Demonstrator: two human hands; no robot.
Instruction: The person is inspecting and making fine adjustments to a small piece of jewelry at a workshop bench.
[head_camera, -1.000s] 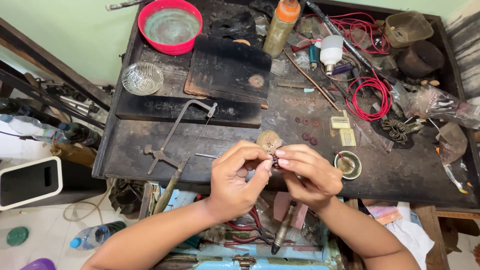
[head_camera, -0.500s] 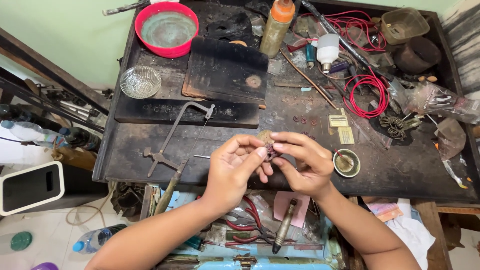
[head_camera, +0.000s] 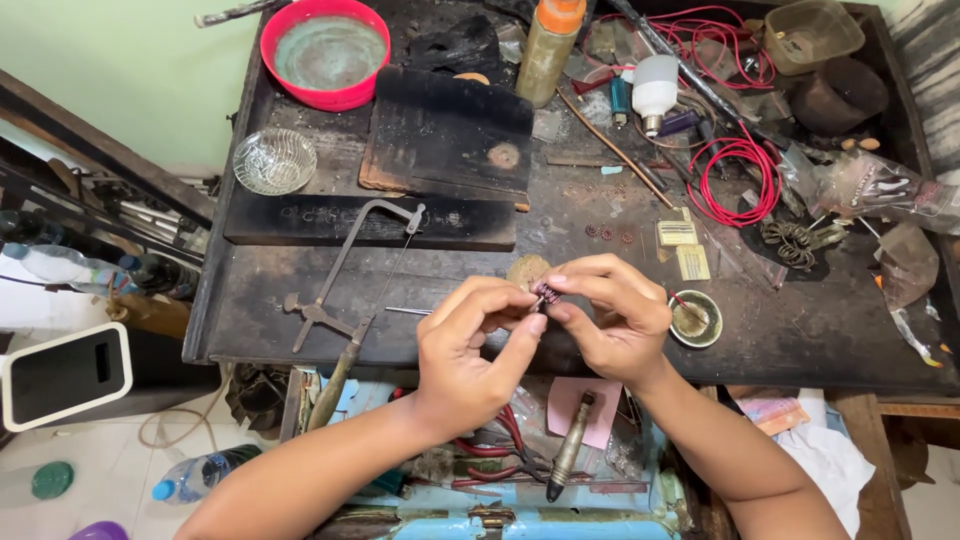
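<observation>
**Two-handed pinch on a small coiled piece above a jeweller's bench**

The left hand (head_camera: 470, 350) and right hand (head_camera: 615, 320) meet over the front edge of the dark workbench (head_camera: 800, 330). Between them sits a small reddish coiled piece (head_camera: 546, 293), pinched from both sides: thumb and forefinger tips of each hand are closed on it, the remaining fingers curled loosely beneath. The piece is held in the air, just in front of a round tan disc (head_camera: 527, 268) lying on the bench.

For work this fine, a light grip at the very fingertips seems best, with wrists or forearms braced against the bench edge so neither hand trembles. Turning should probably come from one hand while the other merely steadies; squeezing hard risks flattening the coil. Keeping the piece over the bench, not the open drawer below, means a slip would land where it can be found.

Nearby: a jeweller's saw frame (head_camera: 345, 270) to the left, a small round dish (head_camera: 695, 320) just beside the right hand, red wire loops (head_camera: 735, 180) further back.
</observation>
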